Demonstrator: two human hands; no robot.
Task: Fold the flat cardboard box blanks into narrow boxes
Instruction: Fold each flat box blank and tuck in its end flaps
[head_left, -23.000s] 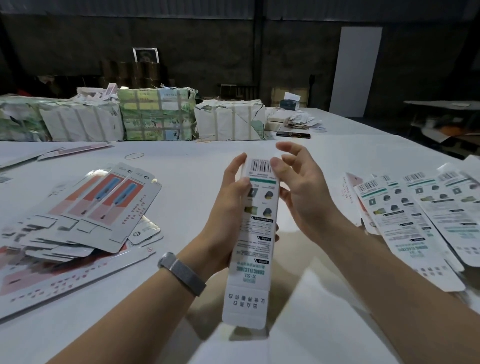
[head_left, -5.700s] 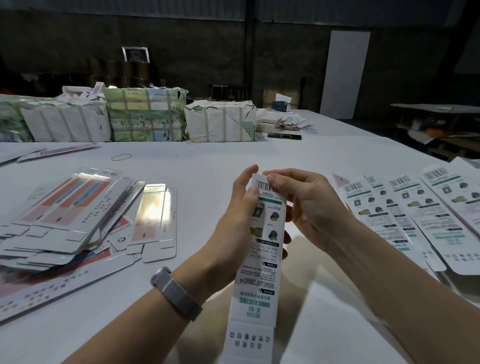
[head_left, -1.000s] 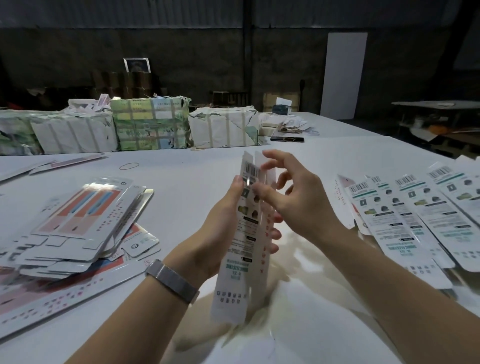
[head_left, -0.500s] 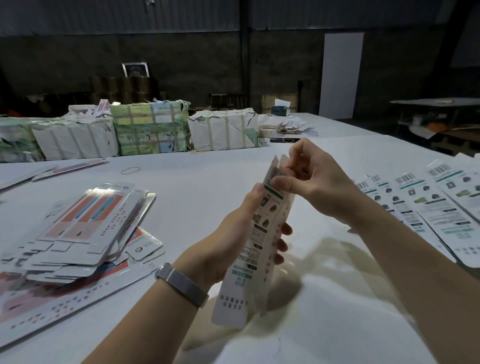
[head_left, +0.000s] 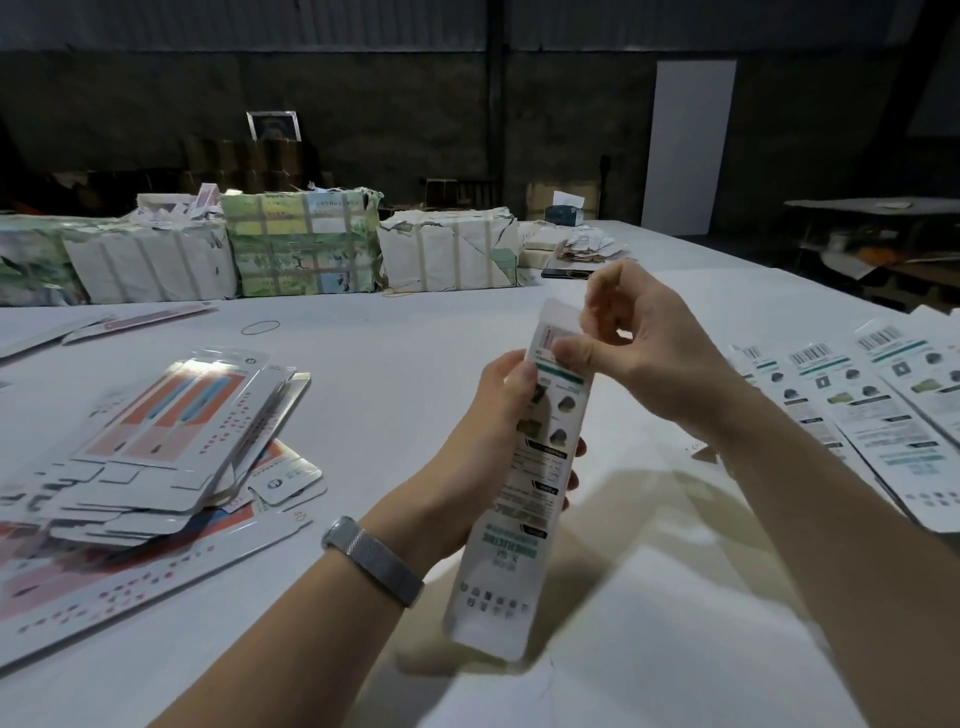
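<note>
head view: both hands (head_left: 644, 353) on narrow box (head_left: 524, 483)

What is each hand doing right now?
Left hand: grips the narrow box around its middle, holding it upright.
Right hand: pinches the top flap of the box with thumb and fingers.

Glossy printed cardboard box (head_left: 524, 493)

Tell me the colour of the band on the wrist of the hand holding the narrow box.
Silver-grey metal mesh wristband, on the left hand; head view.
</note>
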